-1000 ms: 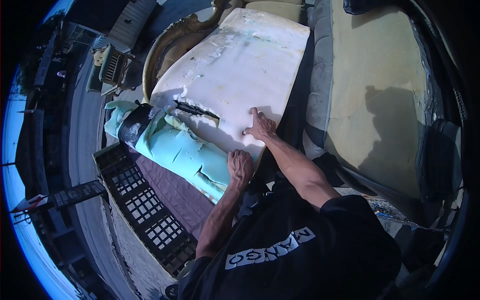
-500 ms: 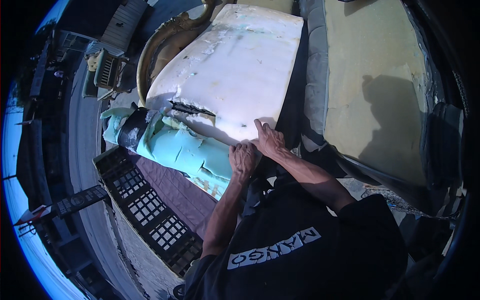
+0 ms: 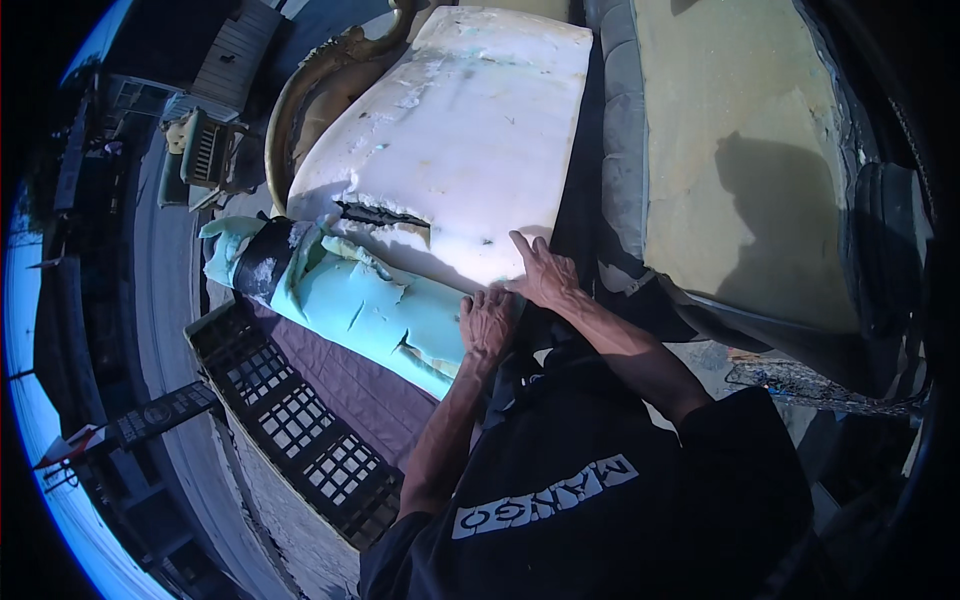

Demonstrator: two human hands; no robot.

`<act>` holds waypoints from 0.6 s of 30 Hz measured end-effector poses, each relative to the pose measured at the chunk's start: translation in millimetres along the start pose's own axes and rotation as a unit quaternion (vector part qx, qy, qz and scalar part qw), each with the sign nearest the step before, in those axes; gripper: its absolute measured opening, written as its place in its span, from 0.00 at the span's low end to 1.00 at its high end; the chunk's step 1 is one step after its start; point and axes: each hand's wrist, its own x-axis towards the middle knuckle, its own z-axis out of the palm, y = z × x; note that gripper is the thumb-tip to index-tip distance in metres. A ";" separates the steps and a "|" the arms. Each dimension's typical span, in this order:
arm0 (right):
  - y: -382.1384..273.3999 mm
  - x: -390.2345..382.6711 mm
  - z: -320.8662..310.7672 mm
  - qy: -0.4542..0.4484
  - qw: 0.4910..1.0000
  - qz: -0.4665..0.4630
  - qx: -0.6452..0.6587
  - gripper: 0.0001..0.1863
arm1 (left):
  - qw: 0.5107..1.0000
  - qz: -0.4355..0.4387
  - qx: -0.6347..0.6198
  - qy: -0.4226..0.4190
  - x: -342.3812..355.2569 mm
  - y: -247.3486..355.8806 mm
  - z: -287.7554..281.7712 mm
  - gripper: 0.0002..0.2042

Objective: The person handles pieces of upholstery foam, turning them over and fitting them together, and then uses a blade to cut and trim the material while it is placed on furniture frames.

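Two-handed, we reach forward: our left hand (image 3: 488, 320) curls at the turquoise foam roll (image 3: 372, 305) stretching leftward; our right hand (image 3: 550, 278), half-spread, meets the white foam slab (image 3: 460, 150) ahead; any pinch, we cannot tell.

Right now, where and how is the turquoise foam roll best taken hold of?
Probably by the right end of the turquoise foam roll, from the person's side, palm over its rounded top: that end lies nearest, by the left hand, while the left end looks ragged.
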 end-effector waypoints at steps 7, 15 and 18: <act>14.1 -40.2 76.2 0.099 0.934 0.314 0.137 0.58 | 0.999 0.011 -0.016 0.038 3.5 3.2 12.0 0.11; 38.9 -24.6 117.6 0.007 0.960 0.230 0.161 0.38 | 0.995 0.098 -0.016 -0.016 -7.0 -10.3 -6.2 0.07; 40.9 -18.7 121.1 -0.053 0.943 0.212 0.253 0.35 | 0.991 0.115 0.004 -0.061 -16.4 -31.7 -11.0 0.08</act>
